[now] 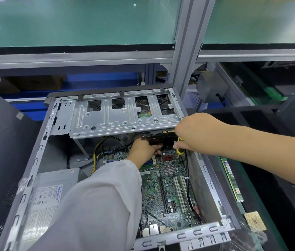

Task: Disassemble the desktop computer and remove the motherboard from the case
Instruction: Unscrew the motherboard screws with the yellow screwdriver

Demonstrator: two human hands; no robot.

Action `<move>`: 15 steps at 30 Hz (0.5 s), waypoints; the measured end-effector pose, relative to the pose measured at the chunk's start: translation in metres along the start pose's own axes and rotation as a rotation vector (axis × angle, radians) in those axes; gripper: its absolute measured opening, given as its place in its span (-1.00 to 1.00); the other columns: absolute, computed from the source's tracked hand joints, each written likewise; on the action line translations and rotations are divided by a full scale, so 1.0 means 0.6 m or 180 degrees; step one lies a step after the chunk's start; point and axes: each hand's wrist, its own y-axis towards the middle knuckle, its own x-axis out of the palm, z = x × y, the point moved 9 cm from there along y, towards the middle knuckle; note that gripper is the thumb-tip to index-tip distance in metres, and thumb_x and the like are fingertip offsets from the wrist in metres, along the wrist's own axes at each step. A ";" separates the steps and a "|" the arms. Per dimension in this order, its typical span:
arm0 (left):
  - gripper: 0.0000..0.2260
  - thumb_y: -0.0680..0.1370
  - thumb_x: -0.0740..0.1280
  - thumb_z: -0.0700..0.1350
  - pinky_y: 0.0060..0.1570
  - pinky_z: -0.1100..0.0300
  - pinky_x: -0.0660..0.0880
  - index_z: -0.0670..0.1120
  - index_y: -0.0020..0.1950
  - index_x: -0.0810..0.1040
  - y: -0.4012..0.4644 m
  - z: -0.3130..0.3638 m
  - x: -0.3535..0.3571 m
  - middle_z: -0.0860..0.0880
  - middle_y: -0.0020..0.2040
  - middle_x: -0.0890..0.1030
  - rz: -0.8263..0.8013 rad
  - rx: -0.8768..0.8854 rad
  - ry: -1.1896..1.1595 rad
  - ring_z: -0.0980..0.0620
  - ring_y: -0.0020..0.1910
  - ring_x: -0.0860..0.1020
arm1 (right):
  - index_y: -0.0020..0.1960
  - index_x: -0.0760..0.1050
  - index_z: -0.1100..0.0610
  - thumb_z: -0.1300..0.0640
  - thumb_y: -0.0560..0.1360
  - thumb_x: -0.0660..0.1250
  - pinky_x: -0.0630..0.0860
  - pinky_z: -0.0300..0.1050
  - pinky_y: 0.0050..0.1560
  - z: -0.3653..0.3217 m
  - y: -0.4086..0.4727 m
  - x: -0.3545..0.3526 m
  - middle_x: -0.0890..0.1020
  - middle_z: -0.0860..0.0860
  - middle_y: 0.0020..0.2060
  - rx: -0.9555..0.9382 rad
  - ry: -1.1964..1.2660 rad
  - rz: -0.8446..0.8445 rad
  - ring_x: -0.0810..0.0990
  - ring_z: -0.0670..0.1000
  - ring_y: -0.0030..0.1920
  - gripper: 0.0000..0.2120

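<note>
The open desktop case (39,147) lies flat with its green motherboard (168,182) exposed in the right half. A silver drive cage (117,116) spans the far end, with a hard drive (159,134) under its right side. My left hand (145,151), in a grey sleeve, reaches under the cage and grips the drive's underside. My right hand (195,133) holds a yellow-and-black screwdriver (179,147), its tip pointing down at the board's far right corner.
A grey power supply (52,192) fills the case's near left. Yellow cables (96,156) run beside it. A RAM stick (232,180) lies on the mat right of the case. A black side panel (1,142) lies at the left. An aluminium frame post (186,57) rises behind.
</note>
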 end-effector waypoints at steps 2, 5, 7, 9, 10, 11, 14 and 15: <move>-0.82 0.54 0.38 -0.16 -0.37 0.42 0.43 -0.28 -0.04 0.66 -0.001 0.000 -0.002 0.06 -0.42 0.57 0.0021 -0.0006 -0.0022 0.16 -0.41 0.49 | -0.38 0.12 0.09 -0.18 0.57 0.15 0.15 -0.19 -0.51 -0.005 0.000 0.000 0.26 -0.03 -0.44 0.0020 -0.0001 -0.0033 0.21 -0.06 -0.48 -0.51; -0.84 0.55 0.37 -0.17 -0.14 0.26 0.51 -0.27 -0.03 0.65 -0.003 0.002 -0.001 -0.01 -0.34 0.59 -0.0005 0.0037 -0.0058 0.12 -0.36 0.50 | -0.38 0.12 0.09 -0.13 0.60 0.13 0.18 -0.18 -0.49 -0.016 0.003 0.004 0.27 -0.02 -0.43 -0.0033 -0.0018 -0.0112 0.22 -0.05 -0.48 -0.52; -0.86 0.55 0.37 -0.18 -0.18 0.31 0.50 -0.25 -0.03 0.64 -0.004 0.002 -0.002 0.00 -0.34 0.59 -0.0008 0.0050 -0.0069 0.14 -0.37 0.50 | -0.37 0.15 0.10 -0.10 0.60 0.17 0.17 -0.18 -0.50 -0.017 0.006 0.007 0.28 -0.03 -0.43 -0.0071 -0.0105 -0.0182 0.23 -0.05 -0.48 -0.54; -0.89 0.55 0.37 -0.18 -0.27 0.38 0.46 -0.22 -0.05 0.64 -0.004 0.002 -0.002 0.01 -0.35 0.59 -0.0014 0.0068 -0.0055 0.16 -0.39 0.50 | -0.31 0.28 0.12 -0.08 0.59 0.20 0.23 -0.17 -0.48 -0.011 0.008 0.011 0.30 -0.03 -0.42 -0.0075 -0.0122 -0.0263 0.26 -0.04 -0.47 -0.61; -0.90 0.55 0.37 -0.18 -0.29 0.39 0.46 -0.20 -0.07 0.63 -0.004 0.002 -0.003 0.02 -0.35 0.59 -0.0016 0.0084 -0.0038 0.16 -0.39 0.50 | -0.24 0.36 0.14 -0.07 0.58 0.22 0.28 -0.16 -0.44 -0.008 0.008 0.012 0.31 -0.04 -0.42 -0.0078 -0.0100 -0.0305 0.29 -0.02 -0.45 -0.67; -0.90 0.55 0.37 -0.17 -0.29 0.38 0.46 -0.19 -0.09 0.63 -0.004 0.002 -0.003 0.02 -0.35 0.59 -0.0013 0.0101 -0.0017 0.16 -0.39 0.50 | -0.16 0.43 0.13 -0.07 0.57 0.23 0.29 -0.16 -0.42 -0.007 0.009 0.012 0.31 -0.04 -0.42 -0.0106 -0.0076 -0.0304 0.31 -0.02 -0.44 -0.71; -0.89 0.54 0.37 -0.16 -0.31 0.38 0.46 -0.17 -0.14 0.63 -0.004 0.001 -0.005 0.05 -0.36 0.60 0.0004 0.0111 0.0025 0.16 -0.38 0.50 | -0.12 0.43 0.11 -0.08 0.54 0.28 0.20 -0.18 -0.50 -0.008 0.008 0.012 0.30 -0.05 -0.42 -0.0160 0.0003 -0.0304 0.27 -0.05 -0.46 -0.75; -0.88 0.54 0.38 -0.15 -0.33 0.41 0.45 -0.18 -0.13 0.64 -0.003 0.001 -0.005 0.06 -0.37 0.60 0.0003 0.0099 0.0052 0.17 -0.38 0.50 | -0.11 0.42 0.11 -0.08 0.53 0.29 0.17 -0.19 -0.51 -0.007 0.008 0.015 0.31 -0.05 -0.42 -0.0147 0.0032 -0.0341 0.28 -0.04 -0.46 -0.75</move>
